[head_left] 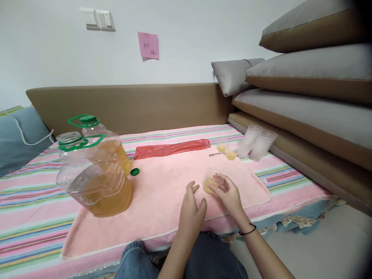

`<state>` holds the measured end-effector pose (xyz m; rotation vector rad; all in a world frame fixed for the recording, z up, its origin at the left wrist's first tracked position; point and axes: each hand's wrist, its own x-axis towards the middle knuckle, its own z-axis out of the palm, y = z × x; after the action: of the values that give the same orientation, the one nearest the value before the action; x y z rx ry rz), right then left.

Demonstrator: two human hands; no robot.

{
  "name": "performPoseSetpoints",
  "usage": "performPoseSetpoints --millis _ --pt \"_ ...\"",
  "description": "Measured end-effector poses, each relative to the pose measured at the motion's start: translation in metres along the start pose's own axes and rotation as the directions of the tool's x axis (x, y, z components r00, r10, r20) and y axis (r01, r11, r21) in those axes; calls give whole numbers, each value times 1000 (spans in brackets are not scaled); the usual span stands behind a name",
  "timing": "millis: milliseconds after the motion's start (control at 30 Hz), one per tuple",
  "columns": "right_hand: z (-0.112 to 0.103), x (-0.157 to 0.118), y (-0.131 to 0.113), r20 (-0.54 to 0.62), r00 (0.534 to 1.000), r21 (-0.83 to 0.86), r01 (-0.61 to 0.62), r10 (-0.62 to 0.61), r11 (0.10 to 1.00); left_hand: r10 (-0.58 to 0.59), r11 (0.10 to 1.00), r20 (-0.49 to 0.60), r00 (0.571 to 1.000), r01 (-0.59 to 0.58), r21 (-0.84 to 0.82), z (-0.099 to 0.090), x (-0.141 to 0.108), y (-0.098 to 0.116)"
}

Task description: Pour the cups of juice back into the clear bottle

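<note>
A clear plastic cup [209, 184] with a little yellow liquid stands on the pink towel [162, 186]. Thumb and fingers of my right hand [228, 192] are curved around the cup's right side, and the fingertips seem to touch it. My left hand [193, 205] hovers just left of the cup with fingers apart and nothing held. Farther back are two more clear cups with yellow liquid, a nearer one [231, 155] and a farther one [221, 148]. Beside them, two stacks of clear cups lean, one on the left [250, 140] and one on the right [263, 145].
At left are an uncapped jug [107, 197] of amber liquid and a capped jug [123, 155] behind it. A green cap [135, 171] lies near them. A red plastic bag [173, 149] stretches along the towel's far edge. Stacked cushions [308, 93] rise at the right.
</note>
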<state>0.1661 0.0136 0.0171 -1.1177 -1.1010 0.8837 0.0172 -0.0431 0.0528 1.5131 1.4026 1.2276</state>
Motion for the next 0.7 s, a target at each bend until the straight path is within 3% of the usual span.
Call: performPoseSetpoints --millis 200,433,700 --pt "-47 39 -10 -133 987 -56 79 -86 995 151 941 74 986 -166 294 12 -6 -4" --pt "-94 97 3 -226 970 -118 63 -88 991 219 904 163 962 -263 336 35 -12 -16" --pt "-118 135 30 -306 951 -120 1 -38 993 288 838 222 932 -357 412 58 -7 -39"
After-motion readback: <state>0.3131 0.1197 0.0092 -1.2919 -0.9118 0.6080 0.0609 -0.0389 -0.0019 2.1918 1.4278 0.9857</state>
